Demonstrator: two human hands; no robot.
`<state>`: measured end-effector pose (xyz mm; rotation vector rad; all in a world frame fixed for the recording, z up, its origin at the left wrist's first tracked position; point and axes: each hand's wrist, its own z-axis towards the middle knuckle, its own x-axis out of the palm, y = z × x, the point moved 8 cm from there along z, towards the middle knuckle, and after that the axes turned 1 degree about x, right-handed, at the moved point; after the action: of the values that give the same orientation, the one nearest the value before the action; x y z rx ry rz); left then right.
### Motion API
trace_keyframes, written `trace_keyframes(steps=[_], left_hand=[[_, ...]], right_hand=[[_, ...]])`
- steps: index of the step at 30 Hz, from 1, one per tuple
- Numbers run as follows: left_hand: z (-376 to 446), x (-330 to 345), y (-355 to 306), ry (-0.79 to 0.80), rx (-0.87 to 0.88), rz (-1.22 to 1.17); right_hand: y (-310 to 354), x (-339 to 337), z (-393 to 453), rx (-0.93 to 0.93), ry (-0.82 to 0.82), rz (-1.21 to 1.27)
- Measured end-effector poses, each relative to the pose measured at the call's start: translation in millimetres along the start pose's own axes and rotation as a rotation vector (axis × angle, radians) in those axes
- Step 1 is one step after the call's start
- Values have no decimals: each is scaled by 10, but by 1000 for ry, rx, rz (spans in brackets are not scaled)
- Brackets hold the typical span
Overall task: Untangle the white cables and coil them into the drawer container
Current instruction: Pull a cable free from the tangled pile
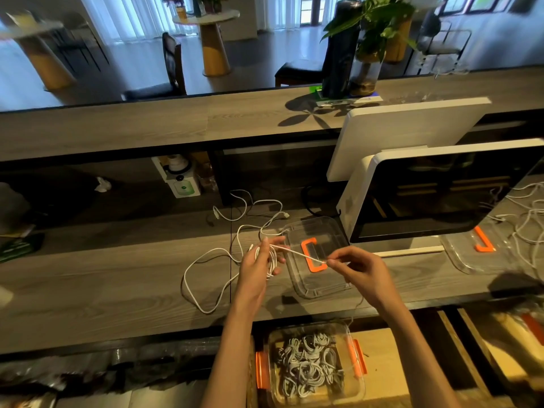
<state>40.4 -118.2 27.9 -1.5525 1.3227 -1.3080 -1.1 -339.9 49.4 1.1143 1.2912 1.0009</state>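
Your left hand (259, 260) grips a small bundle of white cable (269, 260), fingers curled round the loops above the grey wooden desk (117, 290). Your right hand (357, 267) pinches the same cable between thumb and fingertips, and the strand runs taut between your two hands, crossing over the clear lid (316, 254) with its orange handle (312, 254). That lid lies flat on the desk, just in front of the white-framed monitor (441, 192).

The rest of the cable trails loose. One big loop sprawls on the desk to the left of your left hand, and more slack snakes away toward the back of the desk, where a connector end (285, 214) lies near the lid's far corner. A second plug end (216, 214) rests farther left.

Below the desk edge, between your forearms, sits the clear container (315, 363) with orange clips, holding a heap of coiled white cables (309, 366). It rests on a light wooden surface (385, 366).

Off to the right, beside the monitor, another clear lid (471, 254) with an orange handle lies under a tangle of more white cables (527, 222). A potted plant (374, 33) stands on the raised counter (176, 122) behind.
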Motion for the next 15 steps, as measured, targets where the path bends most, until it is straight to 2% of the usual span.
trace_keyframes(steps=[3,8,10,12,15], left_hand=[[4,-27,27,-75,-3,-115],[32,-68,90,-170,-88,-594],[34,-123,106,-204,-121,-699],[39,-179,129,-230,-130,-690],[49,-230,162,-270,-102,-479]], right_hand=[[-36,71,-25,19,99,-64],[-138,185,-83,43,283,-310],[-131,230,-116,23,369,-394],[-116,292,-164,33,447,-402],[-27,360,-225,45,524,-278]])
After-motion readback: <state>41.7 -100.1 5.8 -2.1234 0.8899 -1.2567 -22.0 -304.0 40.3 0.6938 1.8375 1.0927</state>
